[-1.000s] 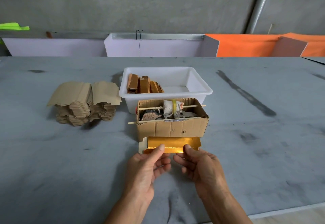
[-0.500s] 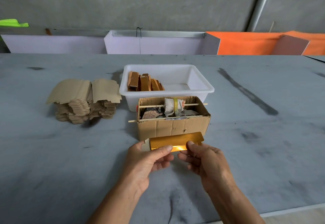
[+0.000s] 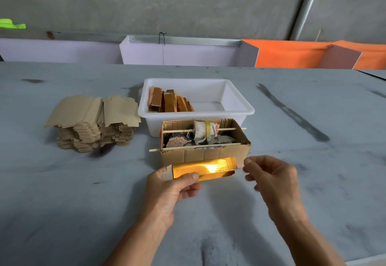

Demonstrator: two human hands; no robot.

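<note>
My left hand [image 3: 173, 188] grips a shiny gold foil carton piece [image 3: 205, 168] by its left part, thumb on top, and holds it level just in front of a brown cardboard box [image 3: 205, 154]. My right hand [image 3: 271, 180] hovers at the piece's right end with loosely curled fingers. Its fingertips are close to that end, and I see nothing held between them. A white plastic tub [image 3: 240, 107] behind the cardboard box holds several folded gold-brown cartons [image 3: 169, 101] standing at its left side.
A stack of flat tan carton blanks [image 3: 94, 121] lies to the left on the grey table [image 3: 62, 192]. Two thin sticks cross the cardboard box, which holds rags and a roll of tape. White and orange panels stand along the far edge.
My right hand has let go of the gold piece and moved to the right of its end. The left hand alone now holds it, raised slightly and turned flatter.
</note>
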